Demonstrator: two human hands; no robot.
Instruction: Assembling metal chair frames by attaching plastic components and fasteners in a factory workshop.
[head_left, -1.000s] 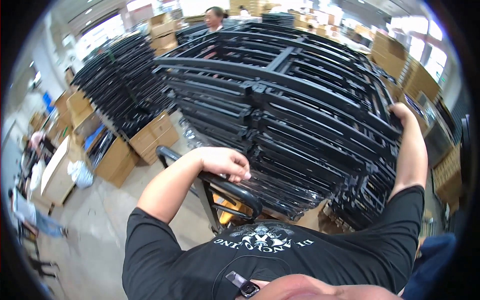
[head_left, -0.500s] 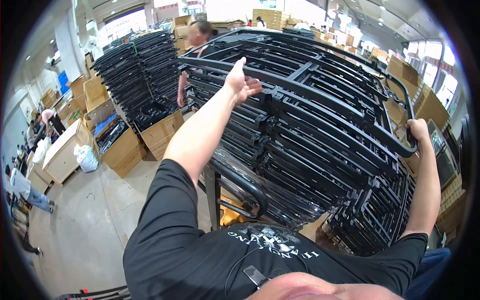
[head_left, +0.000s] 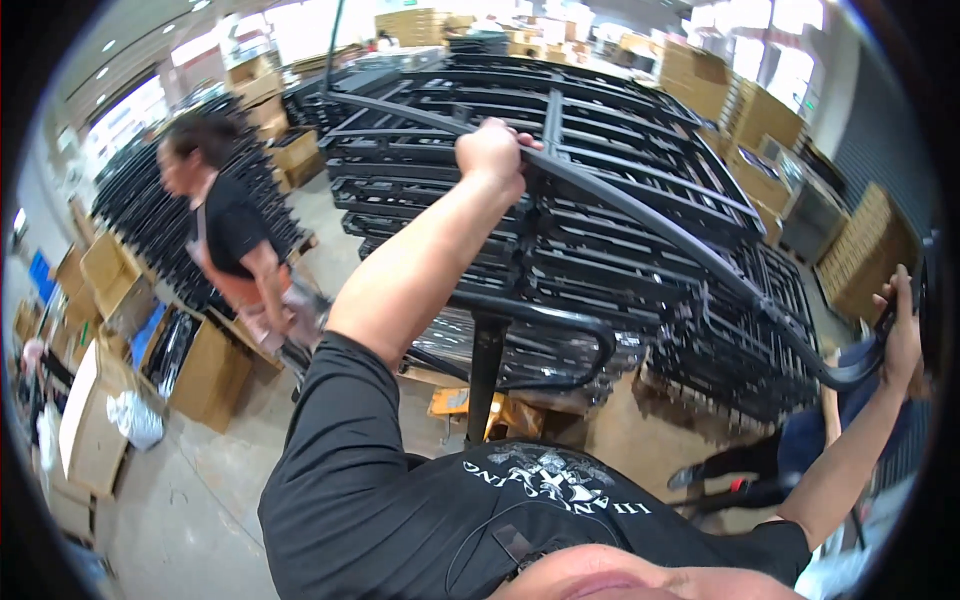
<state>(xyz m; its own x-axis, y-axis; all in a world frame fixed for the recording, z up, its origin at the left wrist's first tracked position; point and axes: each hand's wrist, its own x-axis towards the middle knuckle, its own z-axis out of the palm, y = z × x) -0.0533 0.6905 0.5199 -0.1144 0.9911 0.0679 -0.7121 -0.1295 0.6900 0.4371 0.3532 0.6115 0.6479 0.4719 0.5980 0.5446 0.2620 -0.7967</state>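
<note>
I see the black tubular metal frame (head_left: 640, 210) atop the stacked frames (head_left: 620, 270); brown cardboard boxes (head_left: 205, 375) lie left, a co-worker (head_left: 235, 240) beside them.

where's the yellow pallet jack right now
In the head view the yellow pallet jack sits low and centre, under the stack of black metal frames, just behind its upright black handle post and above the person's chest.

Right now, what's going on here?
A person grips a black metal frame with both hands: the left hand closed on its rail near the top of a tall stack of frames, the right hand on its curved end at the far right. The frame lies on top of the stack. A pallet jack handle stands in front. Another person passes at left by cardboard boxes.
</note>
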